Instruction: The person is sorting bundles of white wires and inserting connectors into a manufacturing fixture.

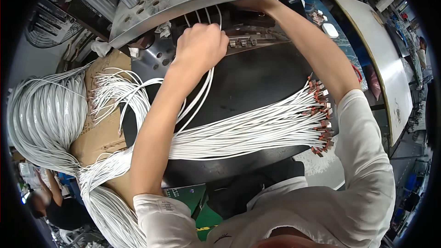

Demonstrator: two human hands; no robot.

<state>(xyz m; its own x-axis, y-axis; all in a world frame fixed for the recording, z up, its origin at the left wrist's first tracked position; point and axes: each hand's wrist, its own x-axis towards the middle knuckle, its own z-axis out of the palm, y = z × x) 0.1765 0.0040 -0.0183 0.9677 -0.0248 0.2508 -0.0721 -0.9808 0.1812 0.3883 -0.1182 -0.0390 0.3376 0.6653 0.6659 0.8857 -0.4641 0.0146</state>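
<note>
Workshop, black bench [257, 79]. Left hand [202, 46] grips about 4 cables [207, 85] near bench's far edge; right hand [258, 3] mostly hidden under plate [197, 1], grip: I cannot tell. Risk: slack snagging bundle [239, 135], pulling cables askew.

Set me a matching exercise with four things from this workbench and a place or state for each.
1. Left hand
2. Large cable coil
3. Connectors
4. Metal plate

A. Grey, with round holes
B. At the picture's left, beside brown cardboard
C. Closed around a few white cables
D. At the right end of the lying bundle

Pairs: 1-C, 2-B, 3-D, 4-A
</note>
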